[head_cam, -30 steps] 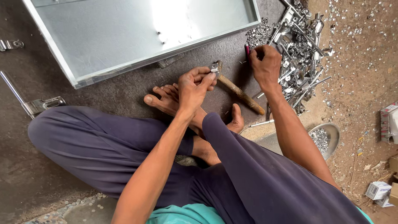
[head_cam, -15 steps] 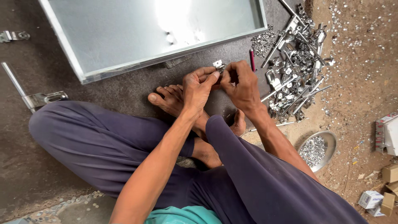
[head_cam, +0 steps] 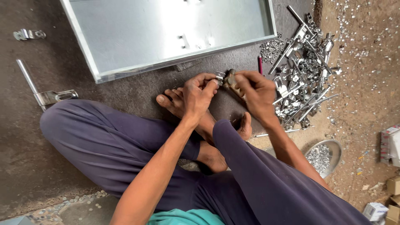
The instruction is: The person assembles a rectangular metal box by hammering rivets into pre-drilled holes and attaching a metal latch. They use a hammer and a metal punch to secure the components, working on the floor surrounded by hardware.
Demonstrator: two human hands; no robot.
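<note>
So the left hand (head_cam: 199, 93) pinches a small metal fitting (head_cam: 219, 76) mid-frame, fingers closed tight, while the right hand (head_cam: 257, 92) grips a wooden-handled tool (head_cam: 230, 79) against it, feet tucked underneath, probably as a brace. Hardware pile (head_cam: 304, 71) sits upper right, within reach.

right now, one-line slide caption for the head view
Left hand pinches a small metal piece; right hand grips a hammer.

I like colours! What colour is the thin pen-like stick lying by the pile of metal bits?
The stick is dark red, seen in the head view beside the pile of metal parts.
</note>
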